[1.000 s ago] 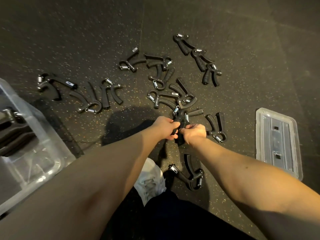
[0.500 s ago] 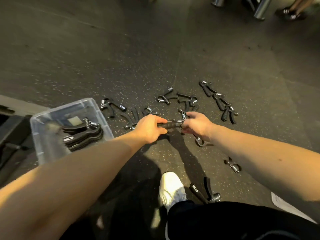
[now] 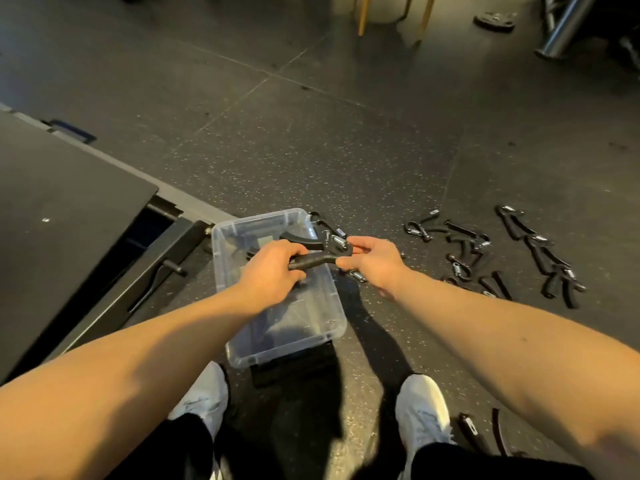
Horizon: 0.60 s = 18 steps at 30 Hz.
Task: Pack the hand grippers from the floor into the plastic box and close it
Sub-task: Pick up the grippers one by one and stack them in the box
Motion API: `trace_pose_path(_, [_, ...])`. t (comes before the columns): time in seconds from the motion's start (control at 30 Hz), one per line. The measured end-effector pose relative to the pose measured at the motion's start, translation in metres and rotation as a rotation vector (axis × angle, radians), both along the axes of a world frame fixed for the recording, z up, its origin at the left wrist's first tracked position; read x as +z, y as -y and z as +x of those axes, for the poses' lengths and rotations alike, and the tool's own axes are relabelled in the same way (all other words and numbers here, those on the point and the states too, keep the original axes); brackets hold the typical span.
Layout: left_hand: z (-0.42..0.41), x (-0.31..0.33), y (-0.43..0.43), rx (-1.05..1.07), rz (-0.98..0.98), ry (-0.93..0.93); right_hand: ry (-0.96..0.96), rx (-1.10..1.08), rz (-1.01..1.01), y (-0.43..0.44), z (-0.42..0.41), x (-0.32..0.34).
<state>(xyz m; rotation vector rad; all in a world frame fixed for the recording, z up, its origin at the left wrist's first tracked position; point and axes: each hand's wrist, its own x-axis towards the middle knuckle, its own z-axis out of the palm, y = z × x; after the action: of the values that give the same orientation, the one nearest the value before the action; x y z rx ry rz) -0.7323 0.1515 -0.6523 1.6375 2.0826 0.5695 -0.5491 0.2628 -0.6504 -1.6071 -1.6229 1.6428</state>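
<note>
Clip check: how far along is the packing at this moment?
Partway. Done: a few dark grippers seem to lie in the plastic box. In hand: left hand and right hand hold one hand gripper over it. Left: a cluster of loose grippers on the floor to its right, another by the right shoe; the box has no lid on.

We've free room over plastic box (image 3: 291, 348) near half; held hand gripper (image 3: 311, 261) spans far half. Black platform (image 3: 69, 220) walls left, loose hand grippers (image 3: 512, 223) clutter rt side.
</note>
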Motion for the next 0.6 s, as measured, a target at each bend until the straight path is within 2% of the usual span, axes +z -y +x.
trace_pose_path(0.17, [-0.033,-0.024,0.021,0.138,-0.002,0.006,-0.285,-0.276,-0.261,0.026,-0.059,-0.019])
trace_pose_path(0.33, [-0.037,-0.043,0.024,0.254,-0.031,0.039,-0.567,-0.726,-0.521,0.036,-0.094,-0.045])
trace_pose_path(0.4, [-0.037,-0.052,0.022,0.325,-0.062,0.091,-0.422,-0.664,-0.497,0.036,-0.104,-0.057])
trace_pose_path(0.43, [-0.037,-0.058,0.021,0.375,-0.058,0.131,-0.516,-0.760,-0.596,0.038,-0.109,-0.060])
trace_pose_path(0.5, [-0.032,-0.067,0.021,0.559,-0.005,0.310,-0.427,-0.781,-0.440,0.048,-0.112,-0.057])
trace_pose_path(0.6, [-0.022,-0.073,0.017,0.803,0.040,0.568,-0.364,-0.743,-0.462,0.056,-0.118,-0.056])
